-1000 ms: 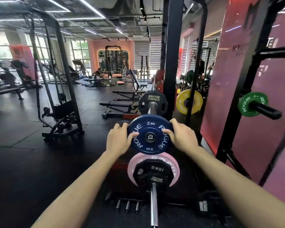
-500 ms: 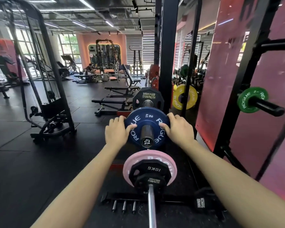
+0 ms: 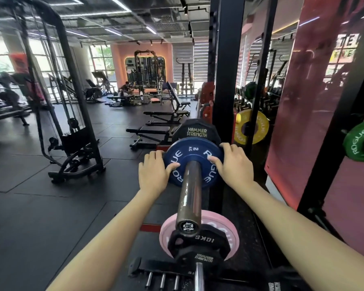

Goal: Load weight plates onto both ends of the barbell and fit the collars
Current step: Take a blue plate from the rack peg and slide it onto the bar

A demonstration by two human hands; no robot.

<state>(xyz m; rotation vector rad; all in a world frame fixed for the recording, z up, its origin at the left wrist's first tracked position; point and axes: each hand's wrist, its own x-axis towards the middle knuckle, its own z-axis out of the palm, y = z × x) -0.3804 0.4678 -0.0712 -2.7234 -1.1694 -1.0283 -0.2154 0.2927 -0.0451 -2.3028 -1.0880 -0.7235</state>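
Slid farther along the barbell sleeve: blue ROGUE plate.

Bright daylight floods through the windows at left, ceiling strip lights add glare; wide-angle edges bend, and the far left looks perhaps motion-blurred.

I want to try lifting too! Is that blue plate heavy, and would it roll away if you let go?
Probably light: the blue plate reads 2 KG and is small. It likely won't roll, since the bar runs through its hole. Both hands, left and right, grip its edges.
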